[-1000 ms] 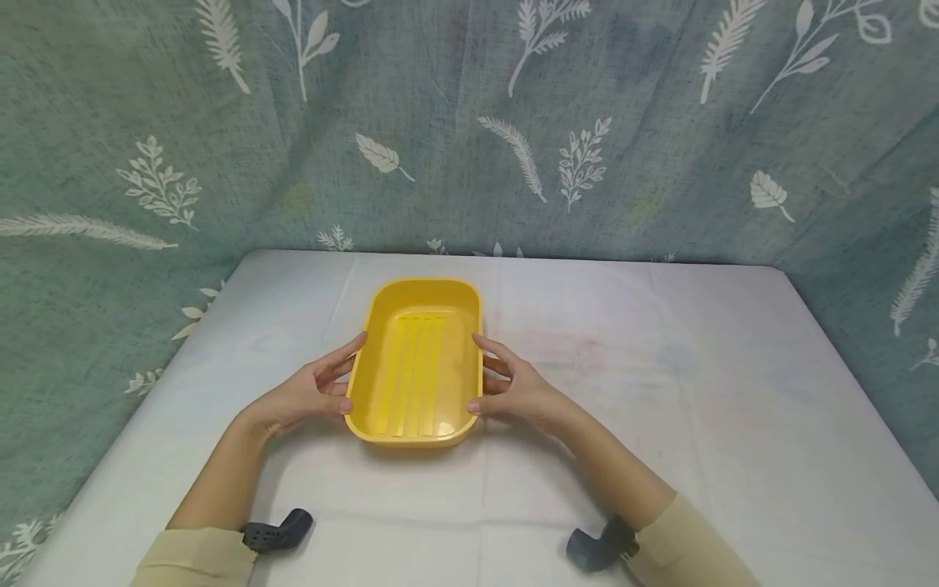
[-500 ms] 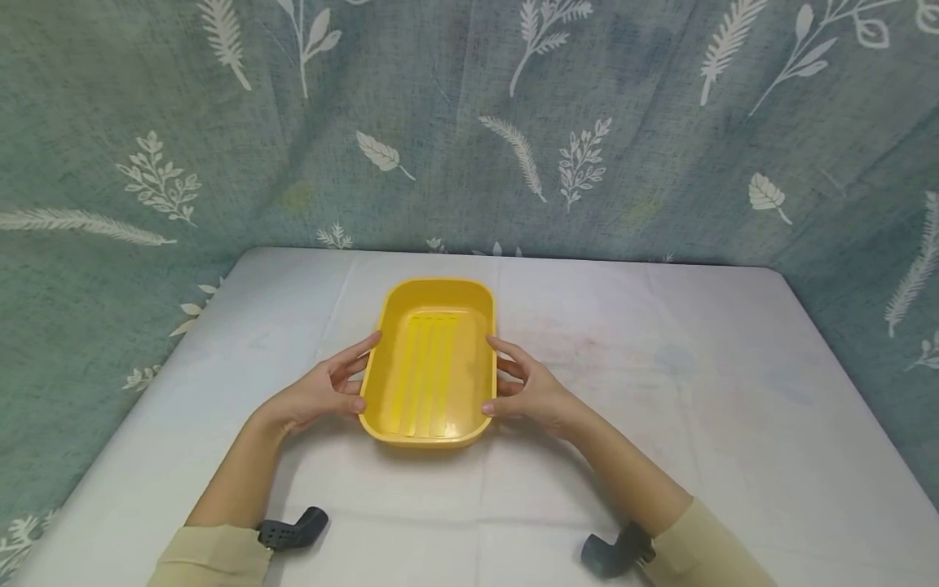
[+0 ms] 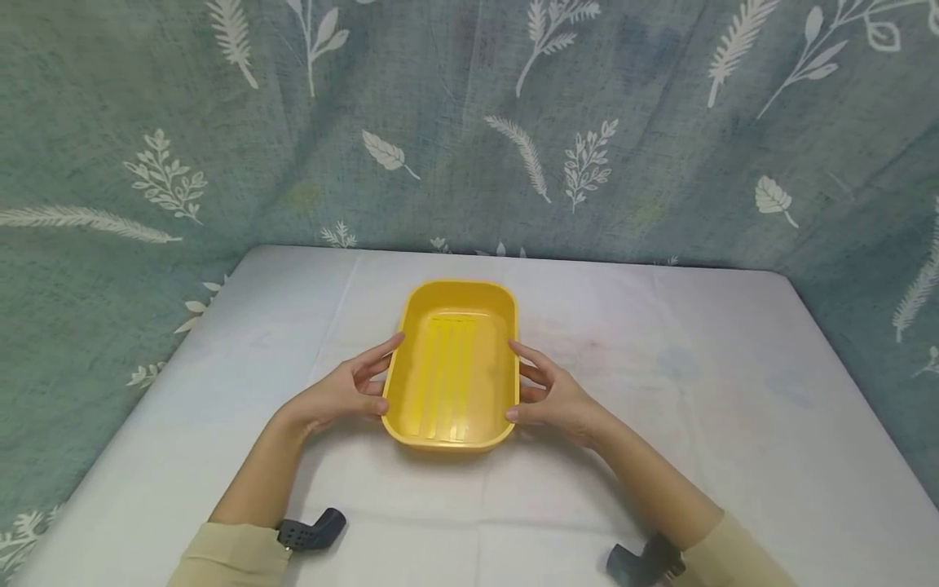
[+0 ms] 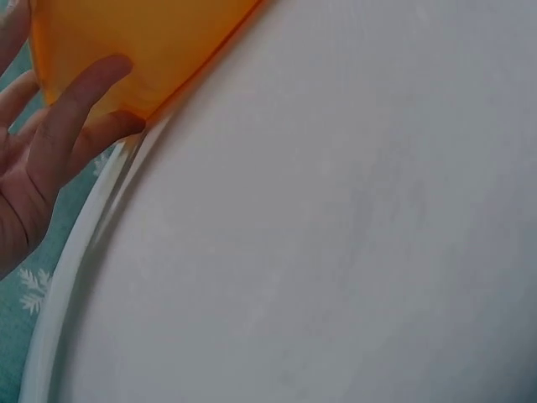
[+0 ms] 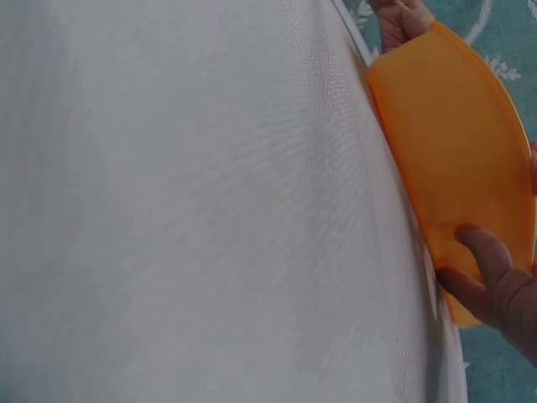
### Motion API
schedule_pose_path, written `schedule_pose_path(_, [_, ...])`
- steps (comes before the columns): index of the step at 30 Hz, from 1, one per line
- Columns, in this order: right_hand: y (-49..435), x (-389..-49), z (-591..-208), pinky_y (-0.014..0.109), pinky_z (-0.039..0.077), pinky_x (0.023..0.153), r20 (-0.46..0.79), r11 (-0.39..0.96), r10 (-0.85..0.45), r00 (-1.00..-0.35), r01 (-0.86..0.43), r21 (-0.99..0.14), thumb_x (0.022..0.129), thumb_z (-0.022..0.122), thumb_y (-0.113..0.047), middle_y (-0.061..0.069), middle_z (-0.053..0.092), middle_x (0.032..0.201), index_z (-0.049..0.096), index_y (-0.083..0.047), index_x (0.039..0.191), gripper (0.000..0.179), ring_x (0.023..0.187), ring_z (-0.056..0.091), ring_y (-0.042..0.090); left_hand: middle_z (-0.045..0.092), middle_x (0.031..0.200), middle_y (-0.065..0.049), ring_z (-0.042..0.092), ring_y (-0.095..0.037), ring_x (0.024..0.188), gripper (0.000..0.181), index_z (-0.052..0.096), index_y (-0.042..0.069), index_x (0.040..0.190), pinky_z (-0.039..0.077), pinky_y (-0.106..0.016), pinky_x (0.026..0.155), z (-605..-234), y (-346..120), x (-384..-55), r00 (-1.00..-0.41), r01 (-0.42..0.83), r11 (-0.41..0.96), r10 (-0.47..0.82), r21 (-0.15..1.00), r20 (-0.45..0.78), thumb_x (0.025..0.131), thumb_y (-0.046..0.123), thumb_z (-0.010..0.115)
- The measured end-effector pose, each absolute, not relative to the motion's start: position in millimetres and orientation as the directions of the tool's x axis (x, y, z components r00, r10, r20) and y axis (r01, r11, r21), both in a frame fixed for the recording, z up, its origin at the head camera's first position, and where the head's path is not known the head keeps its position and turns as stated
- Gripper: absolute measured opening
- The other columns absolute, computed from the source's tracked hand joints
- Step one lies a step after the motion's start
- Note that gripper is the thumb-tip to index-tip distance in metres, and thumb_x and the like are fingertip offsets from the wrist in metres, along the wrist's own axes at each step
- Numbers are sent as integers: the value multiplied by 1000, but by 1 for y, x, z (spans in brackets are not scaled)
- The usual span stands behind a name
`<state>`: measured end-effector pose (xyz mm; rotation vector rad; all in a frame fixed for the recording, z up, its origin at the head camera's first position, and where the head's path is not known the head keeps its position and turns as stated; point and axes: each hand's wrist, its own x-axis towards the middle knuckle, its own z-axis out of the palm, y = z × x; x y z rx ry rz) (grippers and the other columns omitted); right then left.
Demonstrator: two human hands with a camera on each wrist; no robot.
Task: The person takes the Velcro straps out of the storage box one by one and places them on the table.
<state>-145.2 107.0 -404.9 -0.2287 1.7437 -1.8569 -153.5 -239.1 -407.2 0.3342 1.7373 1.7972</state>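
Note:
A yellow plastic tray (image 3: 484,367), rectangular with rounded corners and raised ribs along its floor, lies between both hands at the middle of the table in the head view. My left hand (image 3: 341,395) grips its left side, thumb and index finger at the rim. On the opposite side, my right hand (image 3: 561,399) holds the right rim the same way. In the left wrist view the fingers (image 4: 63,126) spread along the tray's outer wall (image 4: 159,50). The right wrist view shows fingertips low on the wall (image 5: 453,151), near the tablecloth. Nothing lies inside the tray.
A white cloth (image 3: 734,391) covers the table, with faint stains to the right of the tray. Behind it hangs a green curtain (image 3: 455,122) with white leaf prints. Dark wrist-worn devices (image 3: 314,531) sit at both beige sleeves.
Both hands have moved the tray steadily to the right across the table, keeping their hold on its two sides.

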Motion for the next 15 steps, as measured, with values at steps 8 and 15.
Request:
schedule_pose_path(8, [121, -140, -405, 41, 51, 91, -258, 26, -503, -825, 283, -959, 74, 76, 5, 14, 27, 153, 23, -24, 151, 98, 133, 41, 35, 13, 158, -11, 54, -31, 122, 99, 12, 23, 153, 54, -48, 83, -404, -223, -154, -769, -278, 61, 583, 959, -261, 79, -3, 72])
schedule_pose_path(15, [131, -138, -402, 42, 51, 91, -265, 46, -493, -829, 279, -959, 75, 75, 5, 16, 26, 153, 22, -23, 151, 97, 130, 44, 38, 13, 159, -9, 50, -33, 125, 100, 12, 23, 153, 54, -48, 82, -405, -211, -153, -772, -272, 69, 580, 960, -261, 79, -3, 72])
